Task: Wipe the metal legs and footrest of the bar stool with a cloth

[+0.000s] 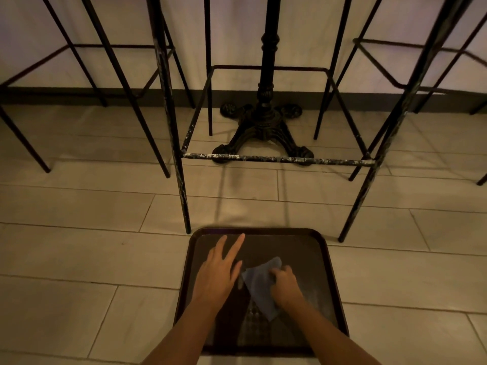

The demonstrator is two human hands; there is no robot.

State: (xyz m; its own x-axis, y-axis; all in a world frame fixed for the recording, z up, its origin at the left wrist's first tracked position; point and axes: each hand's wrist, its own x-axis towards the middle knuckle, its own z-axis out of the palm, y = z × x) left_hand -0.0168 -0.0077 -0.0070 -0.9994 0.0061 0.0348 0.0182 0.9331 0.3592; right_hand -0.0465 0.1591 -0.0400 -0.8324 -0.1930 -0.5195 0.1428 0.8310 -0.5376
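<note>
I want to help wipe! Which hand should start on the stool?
Probably the right hand: it already grips the cloth. The left hand lies flat on the tray, holding nothing.

Pale tiled floor [79,206], white wall [237,35], dark skirting [52,94], ornate table base [263,127], dim light

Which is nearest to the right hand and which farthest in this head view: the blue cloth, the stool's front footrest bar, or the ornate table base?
1. Blue cloth: gripped by the right hand, over the dark tray.
2. Front footrest bar: ahead of the hand, across the stool's front legs.
3. Ornate table base: behind the bar, near the wall.
</note>
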